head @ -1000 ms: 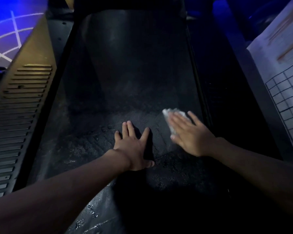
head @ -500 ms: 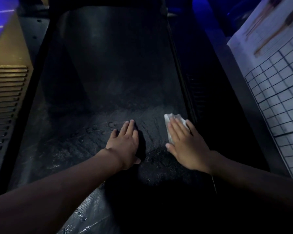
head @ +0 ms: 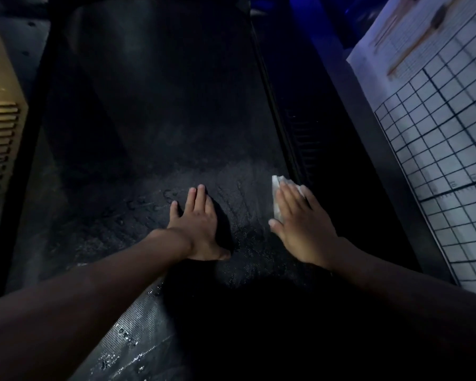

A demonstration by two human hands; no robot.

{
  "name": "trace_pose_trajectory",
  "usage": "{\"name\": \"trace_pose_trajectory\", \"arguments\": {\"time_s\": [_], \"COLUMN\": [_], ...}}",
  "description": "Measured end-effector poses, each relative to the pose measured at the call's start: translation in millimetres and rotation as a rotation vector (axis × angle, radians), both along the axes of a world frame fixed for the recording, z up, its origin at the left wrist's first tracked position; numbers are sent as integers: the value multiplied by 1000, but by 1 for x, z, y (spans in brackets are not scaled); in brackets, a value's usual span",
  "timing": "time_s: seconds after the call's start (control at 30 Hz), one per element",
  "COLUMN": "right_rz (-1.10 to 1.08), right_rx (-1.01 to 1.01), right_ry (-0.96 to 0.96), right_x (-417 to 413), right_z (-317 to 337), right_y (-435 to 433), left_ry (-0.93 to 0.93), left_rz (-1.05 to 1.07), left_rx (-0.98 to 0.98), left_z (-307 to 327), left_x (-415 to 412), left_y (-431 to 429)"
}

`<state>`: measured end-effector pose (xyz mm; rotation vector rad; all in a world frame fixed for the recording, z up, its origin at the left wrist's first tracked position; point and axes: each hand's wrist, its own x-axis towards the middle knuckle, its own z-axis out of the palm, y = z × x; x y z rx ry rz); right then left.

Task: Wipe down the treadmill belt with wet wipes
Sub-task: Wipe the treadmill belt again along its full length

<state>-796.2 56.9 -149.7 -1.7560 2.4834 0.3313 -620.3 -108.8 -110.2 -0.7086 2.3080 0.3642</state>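
Observation:
The dark treadmill belt runs away from me, dusty and streaked with damp marks near my hands. My left hand lies flat on the belt's middle, palm down, holding nothing. My right hand presses a white wet wipe flat against the belt close to its right edge. Only the wipe's far and left edges show from under the fingers.
A black side rail borders the belt on the right, and beyond it lies a white gridded sheet. On the left stands a tan slatted panel. My own shadow darkens the near part of the belt.
The view has shifted, so the scene slid left. My right hand with the wipe has moved to the belt's right edge. My left fingers have drawn together.

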Motion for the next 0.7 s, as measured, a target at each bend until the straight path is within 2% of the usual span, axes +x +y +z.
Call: {"name": "trace_pose_trajectory", "arguments": {"time_s": [0.07, 0.2, 0.33, 0.4, 0.47, 0.6, 0.7], "right_rz": [-36, 142, -112, -12, 165, 0, 232], "right_rx": [7, 100, 144, 139, 87, 1, 13], "right_ry": [0, -18, -77, -129, -89, -113, -137], "right_x": [15, 25, 33, 58, 57, 34, 41], "right_z": [-4, -2, 11, 7, 6, 0, -2], "right_y": [4, 28, 9, 14, 15, 0, 11], "left_ry": [2, 39, 131, 89, 10, 9, 86], "left_rz": [6, -5, -9, -3, 6, 39, 91], "left_rx": [1, -52, -114, -55, -34, -36, -7], "left_z": [-3, -4, 7, 7, 0, -10, -8], "left_x": [4, 10, 14, 18, 17, 15, 20], "left_y": [-1, 5, 24, 32, 35, 44, 41]}}
